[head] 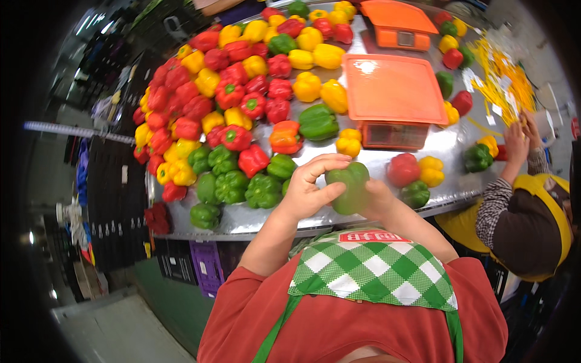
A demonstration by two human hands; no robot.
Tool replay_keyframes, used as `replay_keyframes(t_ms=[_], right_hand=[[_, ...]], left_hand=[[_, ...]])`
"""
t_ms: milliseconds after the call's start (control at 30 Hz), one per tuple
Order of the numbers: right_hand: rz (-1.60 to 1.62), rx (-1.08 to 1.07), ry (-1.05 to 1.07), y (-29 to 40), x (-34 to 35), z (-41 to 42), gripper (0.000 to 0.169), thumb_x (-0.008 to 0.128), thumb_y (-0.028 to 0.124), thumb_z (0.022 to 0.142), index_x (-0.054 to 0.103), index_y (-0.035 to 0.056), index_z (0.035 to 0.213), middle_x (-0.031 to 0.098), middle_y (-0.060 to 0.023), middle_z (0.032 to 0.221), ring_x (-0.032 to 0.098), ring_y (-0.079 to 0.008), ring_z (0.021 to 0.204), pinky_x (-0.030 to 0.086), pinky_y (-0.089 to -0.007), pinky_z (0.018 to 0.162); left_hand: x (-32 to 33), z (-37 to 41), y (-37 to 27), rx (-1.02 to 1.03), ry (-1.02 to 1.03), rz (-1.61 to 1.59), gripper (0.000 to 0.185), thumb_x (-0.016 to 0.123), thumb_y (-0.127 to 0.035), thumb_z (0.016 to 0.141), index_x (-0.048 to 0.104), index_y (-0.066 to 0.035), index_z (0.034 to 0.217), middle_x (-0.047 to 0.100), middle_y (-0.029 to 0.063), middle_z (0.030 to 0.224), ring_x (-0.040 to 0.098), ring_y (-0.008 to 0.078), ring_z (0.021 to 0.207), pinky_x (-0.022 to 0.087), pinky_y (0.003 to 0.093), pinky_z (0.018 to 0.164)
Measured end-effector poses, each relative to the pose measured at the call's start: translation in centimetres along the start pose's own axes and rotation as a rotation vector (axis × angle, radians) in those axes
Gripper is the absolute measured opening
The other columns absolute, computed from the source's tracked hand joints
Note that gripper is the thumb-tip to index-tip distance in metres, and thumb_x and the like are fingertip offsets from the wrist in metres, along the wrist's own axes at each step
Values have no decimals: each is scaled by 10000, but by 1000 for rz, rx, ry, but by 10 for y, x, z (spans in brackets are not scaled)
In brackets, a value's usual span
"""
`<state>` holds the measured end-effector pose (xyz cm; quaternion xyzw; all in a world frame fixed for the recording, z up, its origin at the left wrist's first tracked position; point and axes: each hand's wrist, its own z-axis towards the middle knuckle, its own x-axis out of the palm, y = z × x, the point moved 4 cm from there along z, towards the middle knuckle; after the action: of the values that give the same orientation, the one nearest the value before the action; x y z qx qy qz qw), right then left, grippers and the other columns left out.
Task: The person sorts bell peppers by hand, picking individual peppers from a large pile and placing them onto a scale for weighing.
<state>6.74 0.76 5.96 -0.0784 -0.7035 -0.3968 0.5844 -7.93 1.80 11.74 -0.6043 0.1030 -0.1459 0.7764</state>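
Note:
Between my two hands, above the front edge of the metal table [236, 222], is a green bell pepper [352, 188], slightly blurred. My left hand [313, 181] curls around its left side, thumb across the front and fingers over the top. At the pepper's right side, my right hand [379, 197] holds it too, its fingers partly hidden. Just beyond the hands lies a small yellow bell pepper [349, 143], beside an orange digital scale [395, 88] whose pan is bare. To the right a red bell pepper [403, 169], a yellow one [431, 171] and a green one [415, 194] sit together.
A large heap of red, yellow and green bell peppers [218, 109] covers the table's left side. A second orange scale [399, 22] stands farther back. At right, a co-worker's hands [517, 136] handle yellow tagged strips [504, 81]. Black crates [115, 204] stand left.

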Motion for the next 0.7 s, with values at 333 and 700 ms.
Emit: replay_keyframes(t_ms=[333,700], right_hand=[[-859,48,14,-90,77,69,707,597,442,904,355,19,1417,556,-138,1255,527,-205,1155,413,-351,993],[-1645,177,699,-198,135,72,474,649,363,868,593,17,1186,644,-185,1042,633,-358,931,510,-423,791]], left_hand=[[-53,-169,-13,-181,-613,-544,685,684,-198,889,313,-115,1458,421,82,1400,455,215,1262,379,375,1047],[45,-460,99,-220,-1950,-1200,502,695,-514,817,592,-134,1128,616,72,1088,590,225,1001,521,386,830]])
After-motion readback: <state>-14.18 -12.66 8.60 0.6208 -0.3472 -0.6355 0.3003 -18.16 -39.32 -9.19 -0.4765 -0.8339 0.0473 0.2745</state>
